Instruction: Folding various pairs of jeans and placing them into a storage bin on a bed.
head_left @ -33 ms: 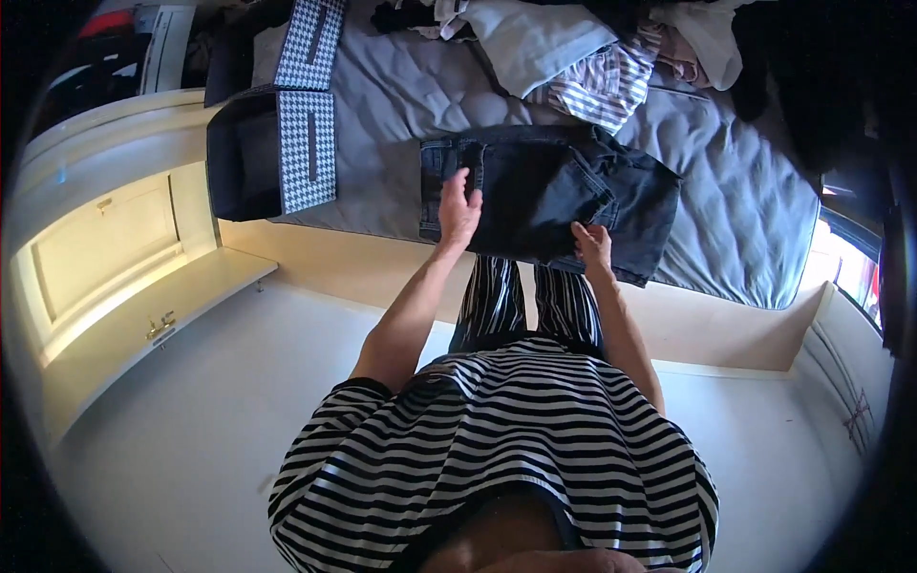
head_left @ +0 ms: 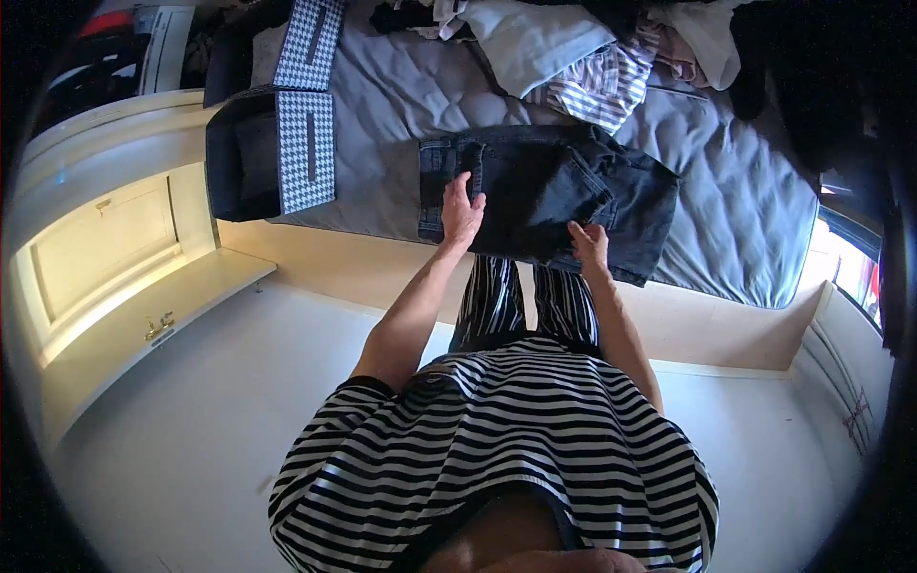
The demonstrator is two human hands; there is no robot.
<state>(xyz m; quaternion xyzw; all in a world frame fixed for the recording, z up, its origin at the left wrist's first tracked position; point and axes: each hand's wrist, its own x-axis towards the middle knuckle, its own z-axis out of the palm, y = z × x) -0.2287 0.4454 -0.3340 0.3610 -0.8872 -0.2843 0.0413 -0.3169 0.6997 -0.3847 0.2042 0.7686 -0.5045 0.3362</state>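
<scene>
Folded black denim jeans (head_left: 525,181) lie across the near edge of the bed, with seams and a pocket showing toward the right. My left hand (head_left: 461,212) rests on their left part, its fingers stretched out and the thumb apart. Toward the right of the denim, my right hand (head_left: 589,244) has its fingers closed on the cloth close to the near edge. The fingertips of that hand are partly hidden by the hand itself.
The jeans lie on a grey-covered bed (head_left: 382,143). Two dark fabric storage boxes with houndstooth fronts (head_left: 308,153) stand at the left. A heap of clothes, including a striped garment (head_left: 602,91), lies at the far side. A cream cabinet flap (head_left: 162,334) juts out at left.
My right hand has shifted very slightly to the left. The jeans stay in the same place.
</scene>
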